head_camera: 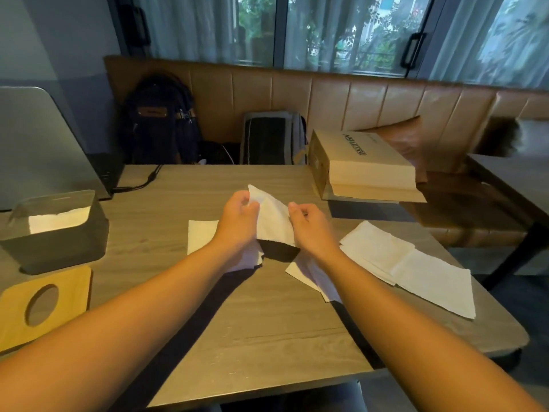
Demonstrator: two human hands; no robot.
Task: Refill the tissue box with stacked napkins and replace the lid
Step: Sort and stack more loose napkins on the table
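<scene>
Napkins [58,223] in uncovered tissue box [59,251], lid [72,288] just beside

Dim bluish daylight from the windows [341,31] far beyond the left hand [237,224], dark shadow on the table [267,337] between it and the right hand [310,230], edges bow, both hands softly blurred.

Pretty clearly a cafe or lounge booth: a tan padded banquette [326,96] is run along big curtained windows [341,31], a wood-look desk [267,322] is set in front, and backpacks [160,120] are parked on the seat.
</scene>
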